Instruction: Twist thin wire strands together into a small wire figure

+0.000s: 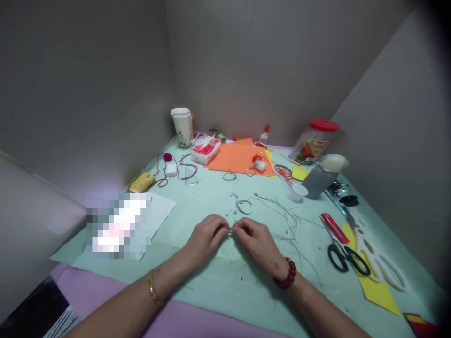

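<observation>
My left hand [208,236] and my right hand [254,237] meet just above the table, fingertips almost touching. Both pinch a small piece of thin green cord [231,230]; its finer details are too small to make out. Just beyond the fingers lies a looped cord ring [244,207], with several tiny beads or bits [233,194] near it. Long loose green cords [289,213] trail over the table to the right of my right hand. Farther back rests another cord coil [229,176].
Black-handled scissors [338,258] and white-handled scissors [384,265] lie right, beside a red lighter [334,228]. A dark bottle [320,178], small clear cup [298,192] and red-lidded jar [313,143] stand behind. Orange paper [229,157], tissues [206,150] and a paper cup [182,129] are at the back.
</observation>
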A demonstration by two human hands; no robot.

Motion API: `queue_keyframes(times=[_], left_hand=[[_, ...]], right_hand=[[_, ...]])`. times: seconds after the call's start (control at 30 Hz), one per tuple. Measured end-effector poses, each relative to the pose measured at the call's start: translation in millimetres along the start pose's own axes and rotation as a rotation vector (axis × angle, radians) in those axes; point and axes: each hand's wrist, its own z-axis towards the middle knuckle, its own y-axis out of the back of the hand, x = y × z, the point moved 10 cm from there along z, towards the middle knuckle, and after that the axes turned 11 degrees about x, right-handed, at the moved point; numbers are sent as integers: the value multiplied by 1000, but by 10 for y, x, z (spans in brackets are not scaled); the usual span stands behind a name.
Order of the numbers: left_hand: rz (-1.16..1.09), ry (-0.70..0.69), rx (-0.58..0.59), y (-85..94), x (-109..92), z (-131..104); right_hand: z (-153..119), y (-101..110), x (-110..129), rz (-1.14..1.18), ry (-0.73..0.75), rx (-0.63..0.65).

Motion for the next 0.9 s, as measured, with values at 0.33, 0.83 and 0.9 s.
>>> queue_keyframes(times=[0.33,0.83,0.9], left_hand=[[76,-124,13,-35,-195,-61],[36,-114,60,-119,-192,-79],[14,-92,70,-123,-161,-67]], right_hand=[[-221,35,27,2,-86,-109],[-368,-7,315,-325,86,-240],[-357,-16,313,-322,87,-239]])
